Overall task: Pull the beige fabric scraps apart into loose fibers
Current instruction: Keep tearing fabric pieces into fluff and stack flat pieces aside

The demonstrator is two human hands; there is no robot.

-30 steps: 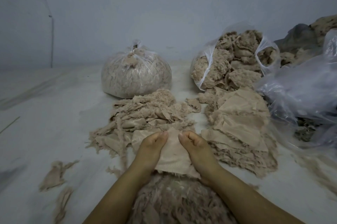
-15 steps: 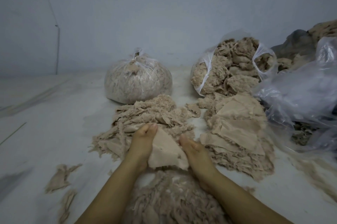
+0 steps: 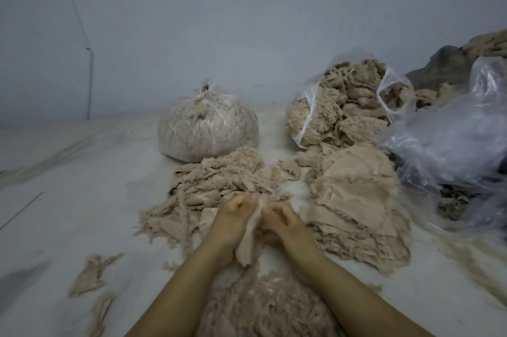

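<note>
Step in hand: the working of a single beige scrap point(image 3: 248, 238). The left hand point(image 3: 233, 222) and the right hand point(image 3: 279, 222) are close together over the floor point(image 3: 82, 199), knuckles nearly meeting, each with fingers curled in on the top edge of the scrap. The cloth is bunched between the two palms and hangs down in a narrow fold towards the person. It appears whole; no tear or drawn thread can be made out at this resolution.

Location of material: the scrap is held above a heap of fluffed fibers point(image 3: 263, 306) lying between the forearms. Beyond the hands lies a pile of partly frayed pieces point(image 3: 227, 180); to the right of it, a stack of flat, unworked scraps point(image 3: 356, 199). A tied bag point(image 3: 208, 128) and an open bag point(image 3: 345, 106), both stuffed with beige material, stand against the wall. Crumpled clear plastic point(image 3: 452, 144) lies at far right, and a few stray pieces point(image 3: 90, 273) at lower left.

Assessment: the task is mid-course, with a good deal of flat cloth outstanding. The next move, in my judgement, calls for the hands to draw apart across the held edge with a firm pinch either side, so the weave opens, then a repeat on the halves before they drop to the heap below.
</note>
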